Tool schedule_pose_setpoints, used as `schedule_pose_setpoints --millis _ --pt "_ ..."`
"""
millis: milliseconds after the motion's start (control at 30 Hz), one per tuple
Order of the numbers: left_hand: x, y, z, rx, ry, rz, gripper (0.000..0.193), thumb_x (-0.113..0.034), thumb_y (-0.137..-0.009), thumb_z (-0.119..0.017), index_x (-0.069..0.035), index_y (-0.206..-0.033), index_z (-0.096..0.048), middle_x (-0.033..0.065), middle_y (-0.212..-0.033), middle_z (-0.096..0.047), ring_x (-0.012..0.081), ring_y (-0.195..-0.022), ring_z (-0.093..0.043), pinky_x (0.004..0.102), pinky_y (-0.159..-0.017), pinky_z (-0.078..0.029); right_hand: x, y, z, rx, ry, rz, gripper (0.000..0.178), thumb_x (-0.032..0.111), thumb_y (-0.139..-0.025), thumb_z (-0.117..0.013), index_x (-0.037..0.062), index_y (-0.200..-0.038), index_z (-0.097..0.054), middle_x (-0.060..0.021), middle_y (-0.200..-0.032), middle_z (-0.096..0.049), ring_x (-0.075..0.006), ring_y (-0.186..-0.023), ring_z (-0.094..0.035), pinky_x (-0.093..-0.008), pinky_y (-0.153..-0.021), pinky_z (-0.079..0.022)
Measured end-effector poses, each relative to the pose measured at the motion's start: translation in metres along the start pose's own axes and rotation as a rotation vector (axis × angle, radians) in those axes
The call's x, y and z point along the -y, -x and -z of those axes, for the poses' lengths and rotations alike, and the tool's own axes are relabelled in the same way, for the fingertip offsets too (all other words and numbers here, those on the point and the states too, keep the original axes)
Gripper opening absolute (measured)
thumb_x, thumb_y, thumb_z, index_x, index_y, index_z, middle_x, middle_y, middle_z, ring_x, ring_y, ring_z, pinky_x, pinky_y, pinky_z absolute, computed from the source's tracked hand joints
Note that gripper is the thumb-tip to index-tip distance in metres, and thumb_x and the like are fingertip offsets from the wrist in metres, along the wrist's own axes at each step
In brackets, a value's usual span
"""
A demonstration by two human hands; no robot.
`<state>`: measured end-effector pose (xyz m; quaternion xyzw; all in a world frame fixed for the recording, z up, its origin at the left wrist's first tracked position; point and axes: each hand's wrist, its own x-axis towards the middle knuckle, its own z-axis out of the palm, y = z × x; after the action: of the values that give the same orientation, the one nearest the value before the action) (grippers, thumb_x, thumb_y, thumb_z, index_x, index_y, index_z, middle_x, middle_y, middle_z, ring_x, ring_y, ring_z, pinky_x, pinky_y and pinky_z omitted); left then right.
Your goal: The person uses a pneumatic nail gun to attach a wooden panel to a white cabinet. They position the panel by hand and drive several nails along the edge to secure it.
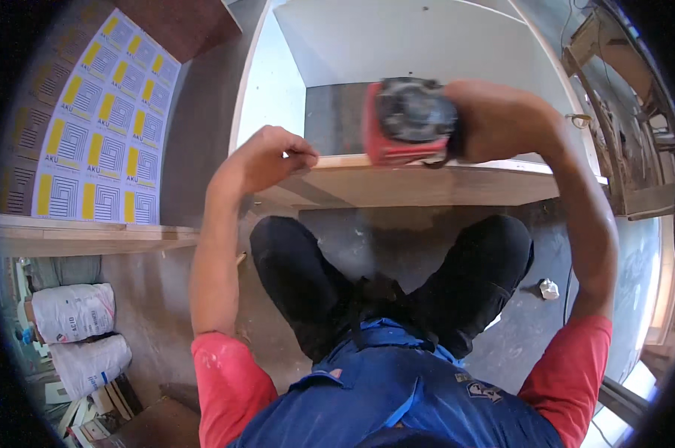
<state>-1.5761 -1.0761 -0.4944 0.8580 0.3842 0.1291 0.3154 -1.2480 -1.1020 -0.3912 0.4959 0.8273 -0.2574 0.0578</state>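
My right hand [494, 123] grips a red and black handheld power tool [408, 119], smeared by motion, whose exact kind I cannot make out. The tool rests on or just over the top of a long wooden front edge [337, 160] of an open box-like cabinet frame. At the left end of that edge is my left hand [274, 158], its thumb and fingers drawn together in a pinch. Whatever lies between those fingertips, if anything, is too small to name. White panels [405, 41] line the cabinet's inside.
On the left stands another wooden frame holding a sheet [98, 127] printed in yellow and black. Below it lie white sacks [72, 312] and wood offcuts [102, 407]. A crumpled white scrap [549, 289] sits on the floor at right, near a dark cable. Wooden framework [614, 112] stands at far right.
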Motion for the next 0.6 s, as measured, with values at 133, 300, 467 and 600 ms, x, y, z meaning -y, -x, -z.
schedule_pose_setpoints --millis 133,300,467,600 --pt "0.023 0.014 0.035 0.168 0.164 0.301 0.024 -0.022 -0.088 -0.072 0.001 -0.096 -0.075 0.0039 -0.062 -0.056 0.0097 -0.056 -0.045 0.0294 -0.052 -0.040 -0.016 0.008 -0.004 -0.134 0.028 0.160 0.024 0.006 -0.066 -0.071 -0.0012 -0.088 -0.067 -0.0207 -0.079 -0.069 -0.0342 -0.074 -0.068 -0.0419 -0.067 -0.052" --pt "0.052 0.019 0.036 0.170 0.191 0.286 0.024 -0.023 -0.088 -0.073 -0.002 -0.098 -0.076 0.0043 -0.067 -0.062 0.0101 -0.061 -0.052 0.0298 -0.057 -0.044 0.003 0.005 0.004 -0.012 -0.025 -0.038 0.038 0.009 -0.066 -0.078 0.0009 -0.100 -0.065 -0.0198 -0.095 -0.070 -0.0318 -0.087 -0.066 -0.0406 -0.079 -0.051" --pt "0.042 0.022 0.038 0.164 0.256 0.270 0.021 -0.020 -0.088 -0.072 -0.002 -0.097 -0.075 0.0041 -0.071 -0.065 0.0123 -0.065 -0.057 0.0301 -0.061 -0.047 0.023 0.014 0.006 -0.059 -0.102 -0.029 0.038 0.011 -0.071 -0.080 0.0018 -0.104 -0.065 -0.0131 -0.093 -0.072 -0.0277 -0.086 -0.065 -0.0391 -0.083 -0.051" --pt "0.046 0.021 0.033 0.102 0.110 0.159 0.022 -0.022 -0.086 -0.072 -0.004 -0.098 -0.076 0.0166 -0.084 -0.072 0.0256 -0.078 -0.068 0.0358 -0.077 -0.052 0.030 0.014 0.016 -0.054 -0.076 -0.125 0.037 0.011 -0.071 -0.080 0.0013 -0.103 -0.065 -0.0137 -0.095 -0.072 -0.0228 -0.086 -0.065 -0.0371 -0.084 -0.051"
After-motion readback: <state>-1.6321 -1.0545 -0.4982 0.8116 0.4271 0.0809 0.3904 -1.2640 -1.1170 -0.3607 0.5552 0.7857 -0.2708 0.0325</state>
